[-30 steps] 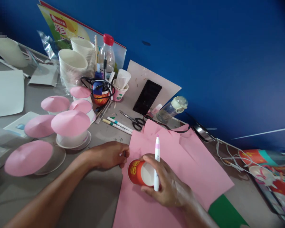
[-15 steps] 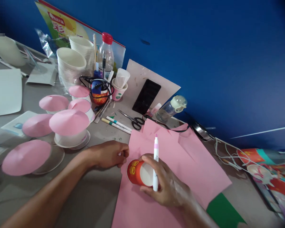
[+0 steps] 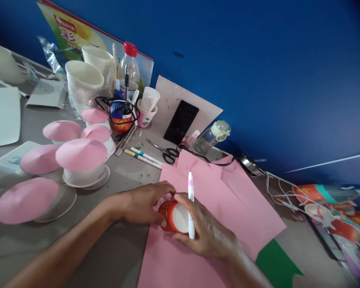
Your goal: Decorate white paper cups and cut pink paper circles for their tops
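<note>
A red paper cup (image 3: 167, 213) with yellow print lies tipped on pink paper (image 3: 180, 260), its white base facing right. My left hand (image 3: 148, 202) is closed around the cup's left end, thumb on the near side and fingers on the far side. My right hand (image 3: 208, 226) grips the base end between thumb and fingers. The same hand also holds a white and pink marker (image 3: 191, 208), uncapped, its pink tip pointing up. Where the marker's cap is I cannot make out.
Pink cone-topped paper cups (image 3: 81, 155) stand left, before stacked white cups (image 3: 85, 80). Beyond the paper lie two markers (image 3: 144, 158), scissors (image 3: 168, 154), a leaning phone (image 3: 181, 122) and a water bottle (image 3: 211, 136). Green paper (image 3: 277, 264) and white cables (image 3: 283, 194) are at right.
My left hand has moved right and opened from a loose fist to take hold of the cup. A small white thing in its fingers is now hidden. My right hand keeps its grip.
</note>
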The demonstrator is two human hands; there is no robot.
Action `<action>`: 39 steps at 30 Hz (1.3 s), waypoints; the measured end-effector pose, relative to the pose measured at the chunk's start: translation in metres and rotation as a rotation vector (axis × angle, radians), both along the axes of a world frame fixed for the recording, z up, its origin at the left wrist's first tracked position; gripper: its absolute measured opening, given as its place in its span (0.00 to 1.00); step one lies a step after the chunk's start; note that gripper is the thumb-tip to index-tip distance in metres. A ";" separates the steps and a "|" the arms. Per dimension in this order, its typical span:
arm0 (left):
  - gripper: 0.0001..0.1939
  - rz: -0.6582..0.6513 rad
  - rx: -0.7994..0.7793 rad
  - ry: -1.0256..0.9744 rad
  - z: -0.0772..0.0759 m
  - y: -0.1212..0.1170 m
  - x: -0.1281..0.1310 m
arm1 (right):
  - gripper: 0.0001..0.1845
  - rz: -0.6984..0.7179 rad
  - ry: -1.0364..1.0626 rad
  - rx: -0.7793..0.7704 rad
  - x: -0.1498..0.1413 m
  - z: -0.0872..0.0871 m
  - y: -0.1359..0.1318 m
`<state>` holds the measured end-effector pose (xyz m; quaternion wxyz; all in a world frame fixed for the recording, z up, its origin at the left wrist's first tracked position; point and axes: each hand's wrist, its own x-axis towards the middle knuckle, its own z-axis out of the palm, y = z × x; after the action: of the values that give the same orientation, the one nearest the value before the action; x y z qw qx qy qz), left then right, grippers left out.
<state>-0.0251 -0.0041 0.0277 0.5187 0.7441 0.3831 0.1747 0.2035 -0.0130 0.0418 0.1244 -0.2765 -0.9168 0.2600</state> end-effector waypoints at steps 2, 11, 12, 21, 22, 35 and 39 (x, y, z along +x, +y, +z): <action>0.32 0.004 -0.029 -0.014 -0.002 -0.002 0.003 | 0.39 0.021 0.024 0.012 0.000 0.000 0.000; 0.47 0.047 -0.092 -0.097 -0.013 -0.006 0.006 | 0.36 0.061 0.073 0.128 0.001 -0.004 0.003; 0.48 0.047 -0.091 -0.107 -0.015 -0.006 0.007 | 0.36 0.063 0.077 0.124 0.001 -0.004 0.003; 0.46 0.080 -0.048 -0.069 -0.017 -0.010 0.016 | 0.36 0.066 0.102 0.105 -0.002 -0.002 0.002; 0.45 0.087 -0.055 -0.039 -0.015 -0.010 0.016 | 0.36 0.070 0.109 0.098 -0.002 -0.003 0.002; 0.32 -0.038 0.020 0.141 -0.006 -0.008 0.014 | 0.21 -0.478 0.847 -0.537 0.025 0.016 0.033; 0.30 -0.038 0.015 0.202 0.001 -0.007 0.016 | 0.27 -0.601 0.916 -0.790 0.019 0.003 0.046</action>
<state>-0.0093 -0.0111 0.0284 0.4751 0.7688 0.4181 0.0919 0.2229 0.0332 0.0444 0.4571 -0.4061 -0.4908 0.6207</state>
